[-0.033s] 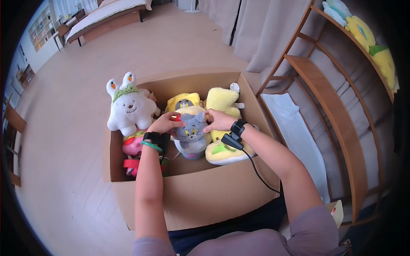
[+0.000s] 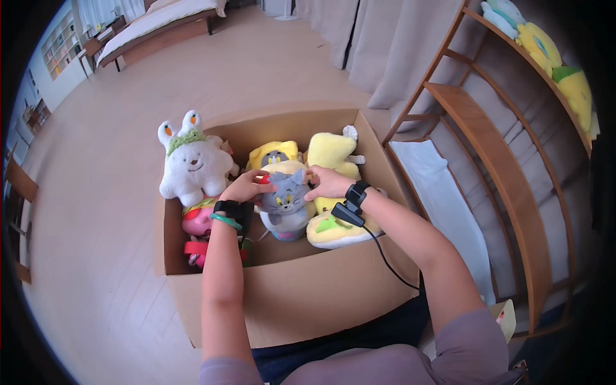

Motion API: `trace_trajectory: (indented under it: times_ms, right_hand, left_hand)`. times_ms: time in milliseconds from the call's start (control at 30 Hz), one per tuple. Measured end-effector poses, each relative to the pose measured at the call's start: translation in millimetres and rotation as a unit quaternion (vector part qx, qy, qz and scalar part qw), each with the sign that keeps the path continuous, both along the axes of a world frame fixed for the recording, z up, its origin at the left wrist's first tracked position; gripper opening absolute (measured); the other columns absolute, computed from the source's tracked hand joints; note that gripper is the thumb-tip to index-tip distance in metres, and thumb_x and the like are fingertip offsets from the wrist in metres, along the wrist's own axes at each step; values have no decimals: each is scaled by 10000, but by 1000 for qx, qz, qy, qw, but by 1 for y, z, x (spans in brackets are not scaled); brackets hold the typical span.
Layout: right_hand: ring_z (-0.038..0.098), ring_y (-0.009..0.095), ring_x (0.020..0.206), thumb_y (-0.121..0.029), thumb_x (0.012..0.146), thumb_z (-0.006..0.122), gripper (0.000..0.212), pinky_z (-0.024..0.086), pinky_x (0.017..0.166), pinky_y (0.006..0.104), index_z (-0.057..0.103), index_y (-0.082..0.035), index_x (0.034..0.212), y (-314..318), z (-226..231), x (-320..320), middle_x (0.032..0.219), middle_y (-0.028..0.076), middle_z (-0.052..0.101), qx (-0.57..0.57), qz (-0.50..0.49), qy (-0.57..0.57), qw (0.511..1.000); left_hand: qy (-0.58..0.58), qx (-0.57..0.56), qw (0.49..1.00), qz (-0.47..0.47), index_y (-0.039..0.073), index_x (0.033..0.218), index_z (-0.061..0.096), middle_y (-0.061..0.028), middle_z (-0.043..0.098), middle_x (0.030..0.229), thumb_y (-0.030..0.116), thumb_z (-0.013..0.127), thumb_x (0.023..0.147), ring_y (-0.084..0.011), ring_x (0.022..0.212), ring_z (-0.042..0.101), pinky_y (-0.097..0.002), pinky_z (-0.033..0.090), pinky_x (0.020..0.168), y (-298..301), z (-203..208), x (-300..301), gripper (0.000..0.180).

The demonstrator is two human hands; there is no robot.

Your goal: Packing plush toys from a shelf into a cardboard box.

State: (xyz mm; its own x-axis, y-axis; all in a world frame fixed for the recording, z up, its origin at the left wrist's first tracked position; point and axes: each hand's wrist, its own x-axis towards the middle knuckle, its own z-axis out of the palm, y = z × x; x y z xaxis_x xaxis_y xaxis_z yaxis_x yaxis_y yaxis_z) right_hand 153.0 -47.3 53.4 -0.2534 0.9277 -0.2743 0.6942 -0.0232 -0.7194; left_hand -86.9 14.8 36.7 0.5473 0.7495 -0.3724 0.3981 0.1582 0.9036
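Note:
A grey cat plush (image 2: 285, 202) with yellow eyes stands upright inside the cardboard box (image 2: 308, 292), between my two hands. My left hand (image 2: 247, 186) is closed on the left side of its head, beside a small red patch. On the other side, my right hand (image 2: 330, 182) pinches the plush by its right ear. Behind it sits a plush in a yellow hood (image 2: 274, 153). To the right lie a pale yellow plush (image 2: 330, 154) and a flat yellow-and-white plush (image 2: 333, 234) with a green patch.
A white plush (image 2: 196, 167) with a green headband leans at the box's left rim, above a pink toy (image 2: 197, 221). On the right stands a wooden shelf (image 2: 487, 151) with a yellow plush (image 2: 539, 48) on top. A bed (image 2: 160, 29) is far back.

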Motion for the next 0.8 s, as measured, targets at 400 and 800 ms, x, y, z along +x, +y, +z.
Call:
trace_trajectory:
  times_ms: [400,800]
  right_hand:
    - [560,226,925,-320,690,715,582,447,790,306,495,-13,1132,-57,30,46,1032,137,576,-10,-9,-9,1000]
    - [472,253,1087,-269,747,663,537,374,920,330,454,-31,1180,-108,-10,72,1163,154,491,2,0,65,998]
  left_hand:
    - [-40,32,999,0,42,1146,487,-90,579,947,188,707,694,-194,715,592,-313,513,517,12,-19,0,524]
    - [-24,32,999,14,38,1130,475,-77,586,923,195,678,715,-203,728,595,-324,519,539,7,-16,-3,487]
